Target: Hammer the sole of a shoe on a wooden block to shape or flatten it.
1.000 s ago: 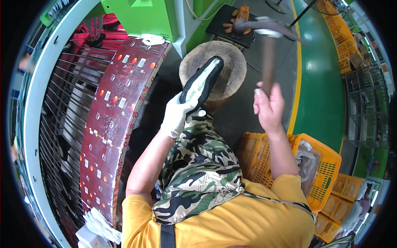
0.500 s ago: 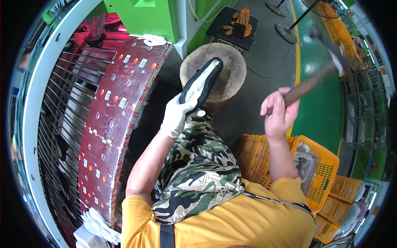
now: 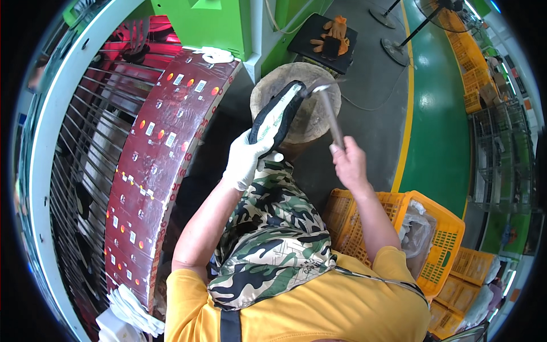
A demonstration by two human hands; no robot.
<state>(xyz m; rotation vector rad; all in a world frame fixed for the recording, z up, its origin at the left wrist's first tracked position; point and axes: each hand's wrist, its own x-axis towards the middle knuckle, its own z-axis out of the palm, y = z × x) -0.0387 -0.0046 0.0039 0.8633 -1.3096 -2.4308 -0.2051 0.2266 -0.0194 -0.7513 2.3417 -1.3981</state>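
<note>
My left hand (image 3: pixel 241 158), in a white glove, is closed around the near end of a black shoe upper (image 3: pixel 294 108) with a pale sole-shaped strip (image 3: pixel 277 118) along its upward face. The shoe upper tilts away from me, its far end over a round wooden block (image 3: pixel 325 108). Bare, my right hand (image 3: pixel 350 164) grips a hammer (image 3: pixel 332 118) by its handle. The hammer's blurred head is beside the far tip of the shoe upper; whether they touch, I cannot tell.
Left of me, a long maroon wrapped panel (image 3: pixel 154 154) runs beside a metal rack (image 3: pixel 85 165). Orange gloves (image 3: pixel 336 34) lie on a black stool (image 3: pixel 302 40) beyond the block. Yellow crates (image 3: pixel 439 251) stand at my right, white gloves (image 3: pixel 134 310) at lower left.
My right hand has swung the hammer leftward and down, from out at the right to beside the shoe upper's tip. My left hand and the shoe upper stay nearly in place.
</note>
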